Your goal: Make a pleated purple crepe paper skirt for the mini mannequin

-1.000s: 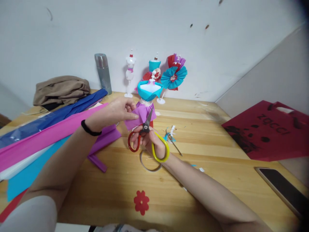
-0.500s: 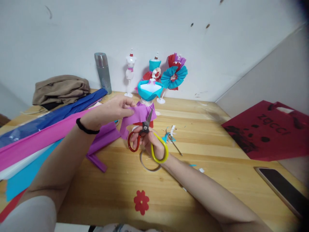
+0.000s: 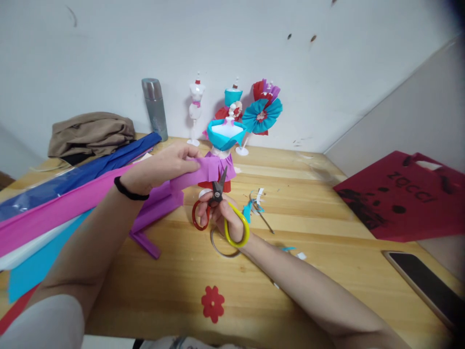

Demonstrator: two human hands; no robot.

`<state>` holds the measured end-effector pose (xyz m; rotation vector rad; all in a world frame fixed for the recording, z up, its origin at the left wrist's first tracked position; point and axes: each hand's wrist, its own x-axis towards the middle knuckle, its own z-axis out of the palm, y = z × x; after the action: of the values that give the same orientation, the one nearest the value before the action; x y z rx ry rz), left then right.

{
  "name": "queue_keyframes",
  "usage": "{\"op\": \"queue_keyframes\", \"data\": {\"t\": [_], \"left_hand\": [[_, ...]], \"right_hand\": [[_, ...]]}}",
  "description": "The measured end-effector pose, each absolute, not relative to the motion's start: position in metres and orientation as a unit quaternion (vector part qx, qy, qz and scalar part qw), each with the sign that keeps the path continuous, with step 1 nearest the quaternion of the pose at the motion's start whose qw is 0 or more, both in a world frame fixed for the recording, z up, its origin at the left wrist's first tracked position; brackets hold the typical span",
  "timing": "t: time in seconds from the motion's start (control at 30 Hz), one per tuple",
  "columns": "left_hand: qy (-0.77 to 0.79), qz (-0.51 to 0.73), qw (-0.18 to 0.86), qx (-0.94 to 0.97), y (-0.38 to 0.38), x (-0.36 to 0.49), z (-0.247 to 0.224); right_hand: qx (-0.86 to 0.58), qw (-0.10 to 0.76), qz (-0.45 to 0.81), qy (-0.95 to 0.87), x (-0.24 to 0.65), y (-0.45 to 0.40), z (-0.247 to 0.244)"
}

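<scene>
Between its thumb and fingers, my left hand [image 3: 178, 160] pinches a strip of purple crepe paper [image 3: 194, 170] that reaches to the waist of a small dress-form mannequin [image 3: 227, 130]. Turquoise paper wraps the mannequin's chest, and purple over red paper hangs below its waist. My right hand [image 3: 223, 213] grips scissors [image 3: 218, 191] with one red and one yellow loop. Their blades point up in front of the purple skirt, slightly apart. Whether they touch the paper I cannot tell.
Behind stand several dressed mini mannequins [image 3: 262, 116] and a grey flask [image 3: 155, 109]. Crepe paper rolls [image 3: 72, 198] fill the left side. A red paper flower [image 3: 212, 304] lies in front; a red bag [image 3: 403, 198] and a phone [image 3: 425, 286] are at right. Scraps [image 3: 254, 206] and a tape ring [image 3: 221, 249] lie mid-table.
The purple strip has swung up and left, and lies straighter from my left hand. The scissors have shifted slightly left and down, their blades a little more upright.
</scene>
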<state>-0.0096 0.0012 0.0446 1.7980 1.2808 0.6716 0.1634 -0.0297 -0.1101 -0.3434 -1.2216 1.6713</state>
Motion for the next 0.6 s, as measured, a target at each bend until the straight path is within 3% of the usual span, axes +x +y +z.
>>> {"op": "queue_keyframes", "data": {"t": [0.6], "left_hand": [[0.486, 0.271, 0.417, 0.719, -0.0013, -0.0158, 0.0486]], "right_hand": [[-0.106, 0.526, 0.676, -0.504, 0.1654, -0.0260, -0.1177]]}}
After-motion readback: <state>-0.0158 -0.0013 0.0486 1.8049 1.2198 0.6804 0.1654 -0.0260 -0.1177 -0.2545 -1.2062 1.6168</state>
